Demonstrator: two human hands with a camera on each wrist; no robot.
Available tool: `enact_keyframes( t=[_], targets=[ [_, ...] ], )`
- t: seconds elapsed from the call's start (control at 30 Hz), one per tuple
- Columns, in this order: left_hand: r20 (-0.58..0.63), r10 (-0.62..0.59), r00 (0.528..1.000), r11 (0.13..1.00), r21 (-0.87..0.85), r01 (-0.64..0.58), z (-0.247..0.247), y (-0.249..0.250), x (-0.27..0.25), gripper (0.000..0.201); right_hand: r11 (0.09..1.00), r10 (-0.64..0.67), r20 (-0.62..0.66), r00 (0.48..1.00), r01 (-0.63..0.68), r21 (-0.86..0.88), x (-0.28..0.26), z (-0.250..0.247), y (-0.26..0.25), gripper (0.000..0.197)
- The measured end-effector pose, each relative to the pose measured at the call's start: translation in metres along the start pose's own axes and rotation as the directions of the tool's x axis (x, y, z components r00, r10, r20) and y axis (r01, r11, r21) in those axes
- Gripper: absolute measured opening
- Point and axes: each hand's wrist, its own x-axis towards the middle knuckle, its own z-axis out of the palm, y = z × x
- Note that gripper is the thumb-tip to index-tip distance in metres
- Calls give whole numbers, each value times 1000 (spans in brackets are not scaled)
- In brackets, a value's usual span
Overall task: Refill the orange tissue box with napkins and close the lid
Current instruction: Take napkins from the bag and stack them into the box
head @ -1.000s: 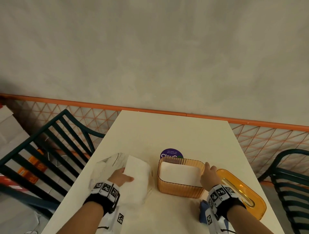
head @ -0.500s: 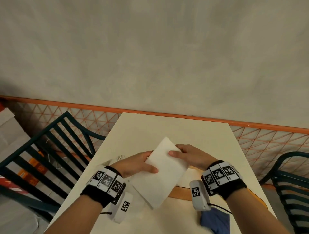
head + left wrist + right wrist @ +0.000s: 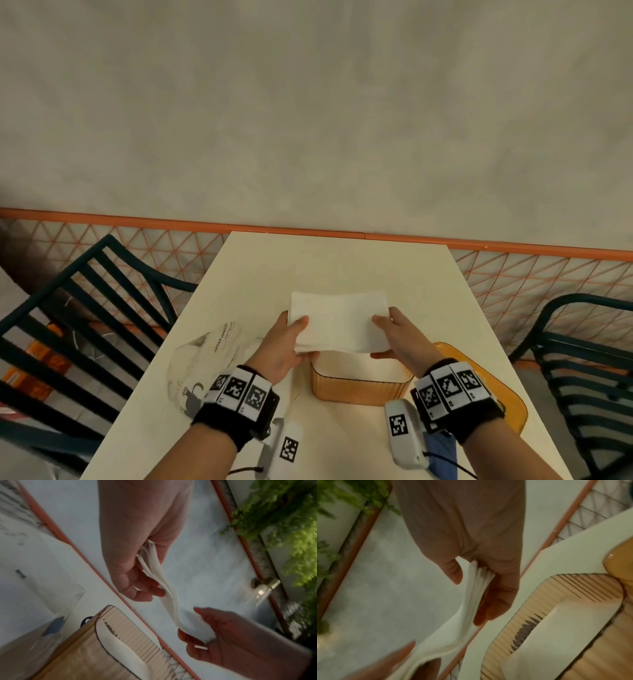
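Head view high over table [image 3: 342, 270]; 2 wrist views close, sharing napkins [image 3: 339, 322].

The napkins [image 3: 339, 320] are soft, matt white paper (layered edges show in the wrist views); the tissue box [image 3: 359, 385] is ribbed, translucent orange plastic; its lid [image 3: 513, 407] glossy; the table [image 3: 342, 267] smooth, matt cream.
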Motion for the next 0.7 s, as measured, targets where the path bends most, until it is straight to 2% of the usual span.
enact_keyframes(
  t=[0.1,0.2,0.27,0.33,0.43,0.47,0.53,0.63,0.7],
  targets=[
    [7,-6,1000,990,144,5,10,0,3,26,993,13,26,1000,-10,-113,2,-2,-1,30],
    [-59,41,997,962,273,-24,17,0,10,19,992,-7,-106,994,-7,-128,11,-15,-2,28],
    [-139,100,985,898,438,-29,17,-3,18,13,980,-7,-181,983,-29,-197,18,-25,0,25],
    [-142,143,980,763,646,-17,18,-11,26,5,955,29,-193,981,-84,-285,25,-30,9,24],
    [-93,178,980,493,870,-7,21,-28,37,5,881,100,-203,974,-181,-436,31,-31,28,22],
    [-85,180,980,423,906,1,21,-34,41,10,836,97,-202,975,-190,-515,33,-30,35,23],
    [-82,190,978,302,953,21,21,-45,49,32,748,103,-205,973,-212,-629,34,-27,44,28],
    [-98,207,973,164,984,65,22,-52,54,51,682,104,-188,977,-207,-702,33,-21,50,33],
    [-7,268,964,-20,1000,13,23,-54,53,55,625,27,-167,986,-147,-767,31,-17,49,39]
  ],
)
